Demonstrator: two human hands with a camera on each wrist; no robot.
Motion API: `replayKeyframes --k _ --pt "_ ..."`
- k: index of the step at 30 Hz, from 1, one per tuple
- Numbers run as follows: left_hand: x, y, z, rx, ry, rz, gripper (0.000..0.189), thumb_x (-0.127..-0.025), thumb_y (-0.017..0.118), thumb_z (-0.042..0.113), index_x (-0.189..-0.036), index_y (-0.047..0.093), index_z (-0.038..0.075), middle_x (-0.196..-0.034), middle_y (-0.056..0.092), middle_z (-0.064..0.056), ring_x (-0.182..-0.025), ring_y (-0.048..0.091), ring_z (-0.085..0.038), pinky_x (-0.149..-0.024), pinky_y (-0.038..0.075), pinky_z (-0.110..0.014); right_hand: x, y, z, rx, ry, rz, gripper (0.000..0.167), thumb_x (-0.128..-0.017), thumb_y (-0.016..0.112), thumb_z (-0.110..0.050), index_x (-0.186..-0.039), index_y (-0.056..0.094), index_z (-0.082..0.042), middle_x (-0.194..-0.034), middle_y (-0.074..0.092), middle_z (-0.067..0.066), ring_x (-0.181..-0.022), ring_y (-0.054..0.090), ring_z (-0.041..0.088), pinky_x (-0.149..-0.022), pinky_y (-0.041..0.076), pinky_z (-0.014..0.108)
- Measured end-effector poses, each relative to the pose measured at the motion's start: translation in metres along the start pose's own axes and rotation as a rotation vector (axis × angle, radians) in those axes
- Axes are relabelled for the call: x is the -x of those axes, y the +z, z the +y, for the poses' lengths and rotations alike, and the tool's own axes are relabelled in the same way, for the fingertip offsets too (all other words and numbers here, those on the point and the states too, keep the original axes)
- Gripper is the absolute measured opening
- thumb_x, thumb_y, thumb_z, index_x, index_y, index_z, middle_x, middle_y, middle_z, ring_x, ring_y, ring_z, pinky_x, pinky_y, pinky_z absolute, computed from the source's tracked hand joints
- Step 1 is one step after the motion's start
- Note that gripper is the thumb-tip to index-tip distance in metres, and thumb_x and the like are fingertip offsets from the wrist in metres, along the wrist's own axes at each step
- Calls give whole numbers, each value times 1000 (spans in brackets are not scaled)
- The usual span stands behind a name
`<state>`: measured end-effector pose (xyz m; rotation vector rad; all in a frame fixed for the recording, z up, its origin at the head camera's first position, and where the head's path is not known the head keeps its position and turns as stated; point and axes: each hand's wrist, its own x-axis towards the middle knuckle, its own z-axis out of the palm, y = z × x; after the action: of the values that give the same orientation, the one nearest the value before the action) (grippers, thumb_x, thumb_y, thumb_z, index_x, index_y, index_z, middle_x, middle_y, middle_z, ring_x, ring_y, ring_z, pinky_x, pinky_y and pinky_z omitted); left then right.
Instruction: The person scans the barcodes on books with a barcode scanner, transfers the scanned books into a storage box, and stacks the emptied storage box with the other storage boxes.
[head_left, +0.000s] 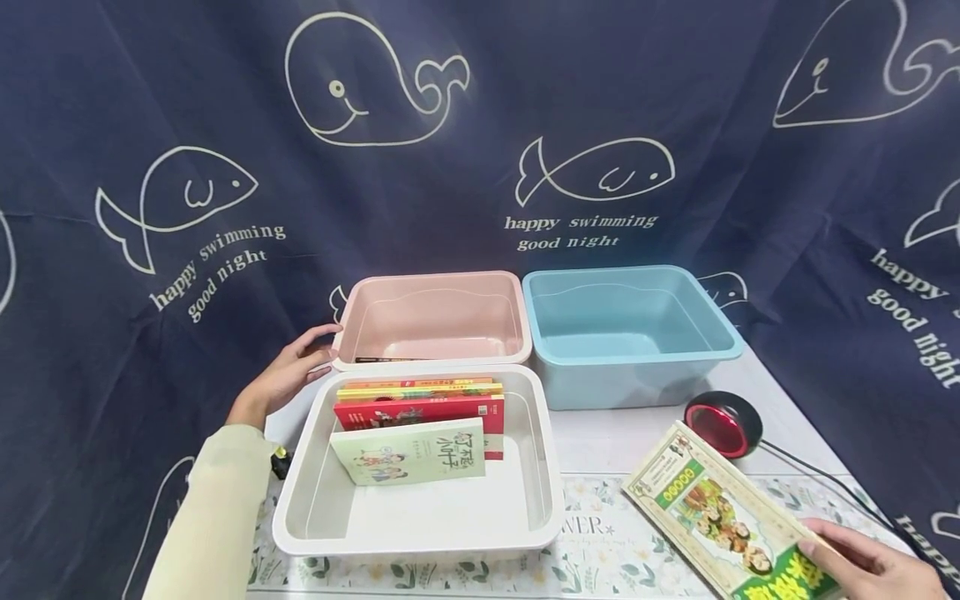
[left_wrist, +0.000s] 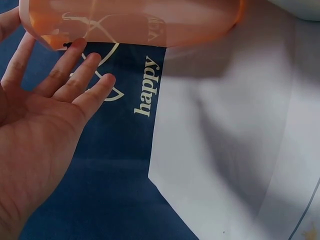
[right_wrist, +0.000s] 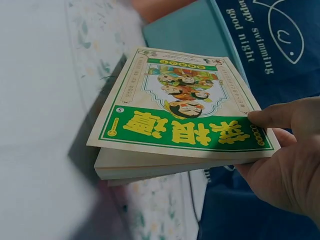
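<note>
In the head view my right hand (head_left: 873, 562) grips a storybook (head_left: 731, 517) at the lower right. Its cover has a green title band with yellow characters and a cartoon group. The right wrist view shows the thumb on the cover of this book (right_wrist: 185, 107) and fingers beneath; its front cover lifts slightly from the pages. My left hand (head_left: 288, 375) is at the left side of the pink bin (head_left: 442, 308), fingers extended. In the left wrist view, that hand (left_wrist: 42, 115) has its fingertips against the bin's wall, with nothing in the palm.
A white bin (head_left: 450, 521) in front holds a pale green book (head_left: 420, 458), a red book (head_left: 491, 412) and other thin books, standing on edge. A dark-edged item (head_left: 382, 359) lies in the pink bin. Right stand a blue bin (head_left: 630, 379) and a black round device (head_left: 723, 423) with a cable.
</note>
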<state>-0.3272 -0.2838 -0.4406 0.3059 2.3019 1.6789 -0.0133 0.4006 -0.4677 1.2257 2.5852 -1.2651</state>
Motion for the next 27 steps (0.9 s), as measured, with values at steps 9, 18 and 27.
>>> replayKeyframes --k 9,18,27 --pt "-1 -2 -2 5 6 -5 58 -104 62 28 -156 36 23 -127 59 9 -116 59 2 -123 33 -57 15 -26 -59 15 -415 109 41 -95 75 -35 -124 75 -7 -78 70 -29 -68 59 -14 -57 46 9" --pt "-3 0 -3 24 14 -7 57 -104 63 25 -155 37 23 -129 58 4 -116 59 0 -124 31 -59 20 -51 -155 -152 -737 22 19 -94 77 -17 -112 78 -14 -79 78 -18 -71 68 -8 -70 46 2" --pt "-2 0 -4 31 21 1 55 -105 61 24 -155 39 24 -124 60 7 -114 61 0 -123 31 -61 14 -35 -232 -320 -843 -243 15 -95 73 -7 -109 77 -9 -86 80 -5 -76 74 7 -73 57 15"
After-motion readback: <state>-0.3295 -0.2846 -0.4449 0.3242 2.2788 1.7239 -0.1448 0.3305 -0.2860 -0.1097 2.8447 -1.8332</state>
